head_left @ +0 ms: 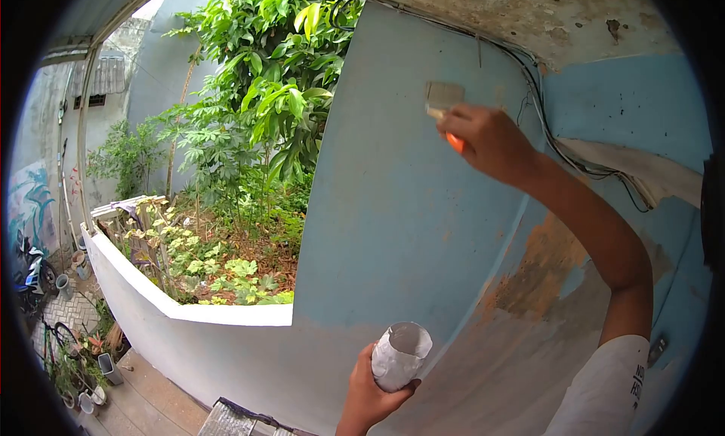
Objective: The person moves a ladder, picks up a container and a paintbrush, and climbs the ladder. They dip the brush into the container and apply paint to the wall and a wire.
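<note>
My right hand (483, 141) is raised high on the right, its fingers closed round the orange handle of a flat paintbrush (444, 95). The brush's wide bristles lie at the upper part of the blue wall (377, 172). Low in the middle, my left hand (377, 394) grips a white paint-covered container (400, 357) from the left and below. The container's round mouth faces up and towards me. Its inside looks greyish, and how much it holds is unclear.
Cables (555, 138) run down the wall's upper right corner. Peeling patches (536, 270) show lower right. A low white-topped wall (226, 314) borders a leafy garden at left. Potted plants, a bicycle and a motorcycle (34, 274) stand far below left. A corrugated surface (234, 421) lies bottom centre-left.
</note>
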Tool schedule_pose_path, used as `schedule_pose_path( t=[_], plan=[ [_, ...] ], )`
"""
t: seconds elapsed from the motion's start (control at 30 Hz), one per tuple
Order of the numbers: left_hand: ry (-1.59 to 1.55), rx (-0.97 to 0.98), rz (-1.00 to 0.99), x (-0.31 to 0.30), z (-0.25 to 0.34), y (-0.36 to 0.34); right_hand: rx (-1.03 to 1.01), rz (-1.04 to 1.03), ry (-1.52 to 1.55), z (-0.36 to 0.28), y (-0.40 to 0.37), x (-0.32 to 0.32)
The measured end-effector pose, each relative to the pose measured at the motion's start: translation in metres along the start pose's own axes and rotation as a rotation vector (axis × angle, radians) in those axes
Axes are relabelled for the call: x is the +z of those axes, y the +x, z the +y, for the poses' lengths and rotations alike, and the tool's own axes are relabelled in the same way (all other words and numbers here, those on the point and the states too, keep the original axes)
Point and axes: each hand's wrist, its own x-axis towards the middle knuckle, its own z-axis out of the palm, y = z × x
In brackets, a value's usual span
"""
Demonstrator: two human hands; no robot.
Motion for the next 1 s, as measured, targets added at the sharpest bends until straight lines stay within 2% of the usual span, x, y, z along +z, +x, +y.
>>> schedule_pose_path(
  t=[0.07,0.13,0.17,0.2,0.27,0.33,0.4,0.43,0.5,0.57,0.63,0.67,0.7,0.77,0.87,0.93,0.97,1.0],
  plan=[
    [-0.041,-0.009,-0.015,0.001,0.001,0.000,0.033,-0.046,0.444,-0.050,-0.028,-0.002],
    [-0.044,-0.009,-0.015,0.001,0.003,0.000,0.223,-0.431,0.723,-0.079,-0.043,-0.011],
    [-0.044,-0.009,-0.020,0.001,0.004,0.000,0.254,-0.484,0.740,-0.077,-0.045,-0.007],
    [-0.041,-0.006,-0.024,0.001,0.004,0.000,0.257,-0.479,0.739,-0.068,-0.040,-0.009],
    [-0.014,0.021,-0.008,0.003,0.003,0.000,0.353,-0.296,0.552,-0.028,-0.013,-0.013],
    [-0.018,0.022,-0.009,0.003,0.002,0.001,0.189,0.046,0.396,0.016,0.017,-0.027],
    [-0.026,0.010,-0.023,0.003,0.001,-0.001,0.055,0.256,0.057,0.056,0.047,-0.048],
    [-0.011,0.010,-0.023,0.002,0.001,-0.001,0.063,0.248,0.059,0.065,0.053,-0.049],
    [0.009,0.008,-0.028,0.001,0.001,0.000,0.043,0.301,-0.126,0.075,0.058,-0.050],
    [-0.025,0.007,-0.012,0.002,0.003,0.000,0.075,0.154,0.028,0.033,0.040,-0.037],
    [-0.046,-0.017,-0.024,0.000,0.008,0.000,-0.001,0.010,0.099,-0.007,-0.001,-0.002],
    [-0.063,-0.035,-0.033,0.000,0.010,0.000,-0.100,0.076,0.148,-0.031,-0.022,0.011],
    [-0.067,-0.037,-0.030,0.000,0.010,-0.001,-0.059,0.030,0.271,-0.058,-0.043,0.018],
    [-0.057,0.005,-0.022,0.000,0.010,-0.001,0.044,-0.192,0.636,-0.096,-0.076,0.019],
    [-0.075,-0.005,-0.048,0.002,0.012,-0.001,0.150,-0.307,0.827,-0.090,-0.093,0.030],
    [-0.068,-0.008,-0.058,0.004,0.009,-0.001,0.406,-0.317,0.711,-0.050,-0.062,0.005],
    [-0.068,-0.016,-0.060,0.005,0.007,-0.002,0.471,-0.194,0.662,-0.030,-0.049,-0.008],
    [-0.064,-0.019,-0.061,0.006,0.006,-0.002,0.418,-0.014,0.598,-0.010,-0.039,-0.016]
  ],
)
